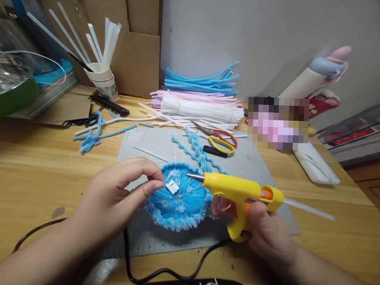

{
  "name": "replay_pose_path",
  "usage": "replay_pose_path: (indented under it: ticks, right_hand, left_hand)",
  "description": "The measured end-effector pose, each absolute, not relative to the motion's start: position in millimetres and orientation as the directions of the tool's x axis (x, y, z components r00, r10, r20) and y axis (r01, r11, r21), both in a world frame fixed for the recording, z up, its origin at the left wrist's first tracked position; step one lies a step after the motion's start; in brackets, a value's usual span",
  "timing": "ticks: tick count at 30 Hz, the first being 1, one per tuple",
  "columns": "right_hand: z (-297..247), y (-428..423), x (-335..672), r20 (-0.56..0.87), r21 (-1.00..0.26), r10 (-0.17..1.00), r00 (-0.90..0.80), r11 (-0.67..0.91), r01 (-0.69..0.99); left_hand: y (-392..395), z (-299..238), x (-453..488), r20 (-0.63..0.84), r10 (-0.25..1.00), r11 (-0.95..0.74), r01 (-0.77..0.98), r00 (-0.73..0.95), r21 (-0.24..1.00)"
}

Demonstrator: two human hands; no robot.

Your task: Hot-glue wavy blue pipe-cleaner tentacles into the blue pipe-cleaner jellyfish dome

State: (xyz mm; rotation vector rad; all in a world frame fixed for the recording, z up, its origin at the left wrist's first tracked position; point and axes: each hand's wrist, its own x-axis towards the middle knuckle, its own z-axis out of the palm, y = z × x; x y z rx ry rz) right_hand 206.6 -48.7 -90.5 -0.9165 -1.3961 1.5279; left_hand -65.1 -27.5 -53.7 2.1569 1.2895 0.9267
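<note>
My right hand (pixel 268 232) is wrapped round the grip of a yellow hot glue gun (pixel 235 185), with a clear glue stick (pixel 309 208) sticking out of its back. The metal nozzle points left, above a round, blue, ruffled fabric piece (pixel 178 212) on the grey cutting mat (pixel 252 236). Thumb and forefinger of my left hand (pixel 122 190) are pinched at the edge of a small white square tag (pixel 172 186) over the blue piece. Crimped blue pipe cleaners (pixel 199 149) lie behind it.
Scissors (pixel 223 139) with red and yellow handles lie on the mat. Bundles of white pipe cleaners (pixel 203 109) and blue ones (pixel 198 81) lie against the wall. A paper cup (pixel 101 82) holds glue sticks. The gun's black cord (pixel 160 272) loops in front.
</note>
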Motion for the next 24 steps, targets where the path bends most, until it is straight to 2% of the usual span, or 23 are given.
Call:
replay_pose_path:
  ticks: [6, 24]
  right_hand:
    - [-84.3, -48.1, 201.6, -0.023, -0.993, 0.937, -0.350, -0.061, -0.098]
    - [-91.5, -50.7, 201.6, -0.057, -0.986, 0.947, -0.315, -0.104, -0.133]
  left_hand:
    - [-30.0, -46.7, -62.0, 0.231, 0.910, -0.396, 0.563, 0.344, 0.725]
    - [-28.2, -48.3, -62.4, 0.230, 0.903, -0.406, 0.547, 0.363, 0.732]
